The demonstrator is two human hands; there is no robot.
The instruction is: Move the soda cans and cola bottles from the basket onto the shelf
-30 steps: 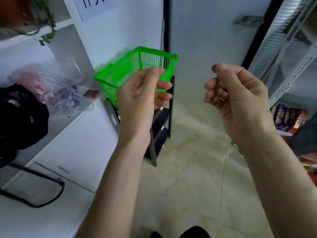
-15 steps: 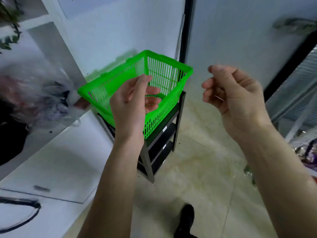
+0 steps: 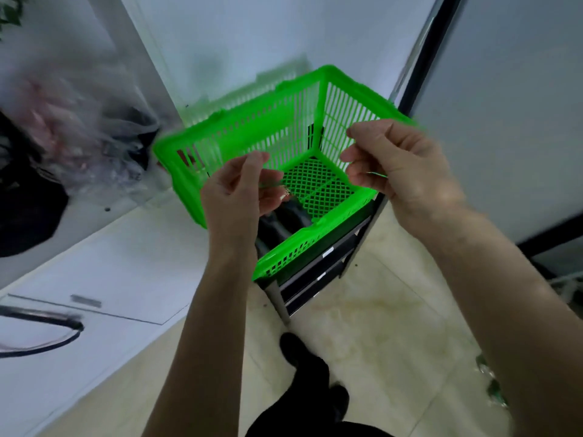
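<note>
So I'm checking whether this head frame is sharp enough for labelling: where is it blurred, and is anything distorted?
Head view: the clear plastic bag and the black loop at the left edge are smeared by motion; the green basket and both hands, left and right, are sharper; the wide lens bows the straight black door edge; the light is dim, flat and bluish.

A bright green plastic basket [image 3: 284,146] with slatted walls and a lattice floor sits upright on top of a low dark shelf rack [image 3: 318,275], at twelve o'clock from the viewer. Dark bottle-like shapes [image 3: 284,222] lie inside at its near end, partly hidden.
</note>
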